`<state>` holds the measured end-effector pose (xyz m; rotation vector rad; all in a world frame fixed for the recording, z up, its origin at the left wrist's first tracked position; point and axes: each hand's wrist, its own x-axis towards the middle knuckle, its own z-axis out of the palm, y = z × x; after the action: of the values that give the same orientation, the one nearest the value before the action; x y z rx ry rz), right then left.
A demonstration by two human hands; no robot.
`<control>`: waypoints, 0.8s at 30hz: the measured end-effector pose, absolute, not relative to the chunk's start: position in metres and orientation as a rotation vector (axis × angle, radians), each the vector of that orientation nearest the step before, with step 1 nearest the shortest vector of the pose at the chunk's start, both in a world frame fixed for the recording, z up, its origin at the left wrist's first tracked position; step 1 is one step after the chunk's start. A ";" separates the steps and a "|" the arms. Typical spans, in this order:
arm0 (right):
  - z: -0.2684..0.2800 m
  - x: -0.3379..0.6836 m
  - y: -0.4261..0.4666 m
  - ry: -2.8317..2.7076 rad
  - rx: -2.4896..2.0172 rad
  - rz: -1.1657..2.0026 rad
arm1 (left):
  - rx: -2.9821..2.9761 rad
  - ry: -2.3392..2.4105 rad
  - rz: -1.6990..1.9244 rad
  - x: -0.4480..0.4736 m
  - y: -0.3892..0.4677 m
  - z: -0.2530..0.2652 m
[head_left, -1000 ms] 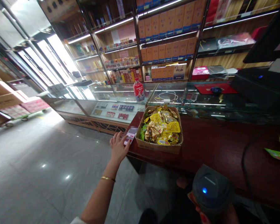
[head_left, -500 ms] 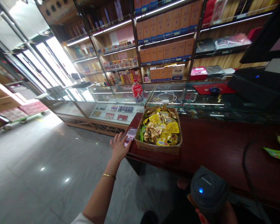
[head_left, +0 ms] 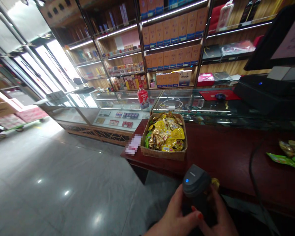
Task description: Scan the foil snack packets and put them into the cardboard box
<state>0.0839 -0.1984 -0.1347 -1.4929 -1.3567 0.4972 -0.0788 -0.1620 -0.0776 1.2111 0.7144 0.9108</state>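
Observation:
Low in the view, my left hand point(head_left: 175, 214) and my right hand point(head_left: 222, 211) close around a dark grey barcode scanner point(head_left: 195, 180) with a lit blue light. My left thumb lies across the lower part of the scanner, where its handle is partly hidden. A small shiny yellow packet point(head_left: 215, 183) peeks out beside my right fingertips; how it is held is hidden. Ahead, a cardboard box point(head_left: 162, 154) full of gold, yellow and green snack packets point(head_left: 166, 132) stands on the dark red desk point(head_left: 226, 147). Left of the box lies a phone point(head_left: 133, 144).
Green packets point(head_left: 285, 159) lie on the desk at right, past a black cable point(head_left: 252, 170). Behind stands a glass counter point(head_left: 123, 98) with a red-labelled bottle point(head_left: 143, 96), a white cable point(head_left: 172, 103) and a mouse point(head_left: 220, 96). A monitor point(head_left: 277, 42) overhangs the right side.
My left hand has left the phone and come down right to the barcode scanner, closing on it. The scanner has moved up and left. The view has shifted slightly.

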 end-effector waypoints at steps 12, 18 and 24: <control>-0.113 0.146 -0.133 -0.686 -1.381 0.572 | 0.700 0.885 1.058 -0.062 -0.152 -0.079; -0.132 0.173 -0.077 -0.627 -1.248 0.829 | 0.810 0.978 0.899 -0.061 -0.145 -0.093; -0.141 0.163 -0.080 -0.648 -1.151 0.951 | 0.973 1.019 0.829 -0.066 -0.136 -0.073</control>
<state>0.1627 -0.0797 -0.1405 -1.1507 -0.6483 0.9511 -0.0661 -0.1364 -0.0734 0.9735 1.0191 0.8292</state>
